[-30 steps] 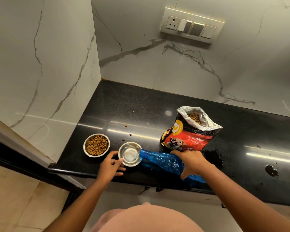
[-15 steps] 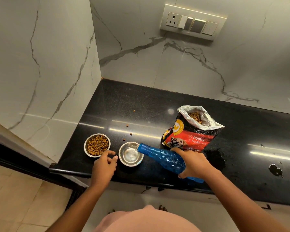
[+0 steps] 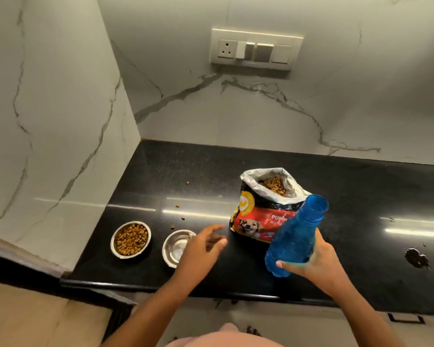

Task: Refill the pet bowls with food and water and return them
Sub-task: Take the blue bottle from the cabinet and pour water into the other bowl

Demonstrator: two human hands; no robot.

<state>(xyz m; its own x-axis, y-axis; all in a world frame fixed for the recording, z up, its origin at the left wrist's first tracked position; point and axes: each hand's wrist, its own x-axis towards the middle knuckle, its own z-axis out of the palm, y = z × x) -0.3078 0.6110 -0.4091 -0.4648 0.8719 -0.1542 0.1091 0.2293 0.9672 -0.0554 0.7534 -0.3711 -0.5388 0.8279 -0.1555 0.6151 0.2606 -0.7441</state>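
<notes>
Two steel bowls stand near the counter's front left corner. The food bowl (image 3: 131, 239) is full of brown kibble. To its right the water bowl (image 3: 174, 247) holds clear water, and my left hand (image 3: 203, 247) hovers open over its right rim, hiding part of it. My right hand (image 3: 316, 262) grips an uncapped blue plastic bottle (image 3: 296, 236), held nearly upright with its mouth up and to the right. Behind the bottle stands an open red and black puppy food bag (image 3: 258, 211) with kibble showing inside.
The black granite counter (image 3: 236, 171) meets marble walls at the back and left. Loose kibble pieces (image 3: 177, 206) lie behind the bowls. A water puddle (image 3: 417, 257) sits at the right. A switch panel (image 3: 254, 48) is on the back wall.
My right hand has lifted the bottle away from the water bowl and tipped it from pouring to nearly upright. My left hand has let go of the bowl's rim and moved right, fingers spread.
</notes>
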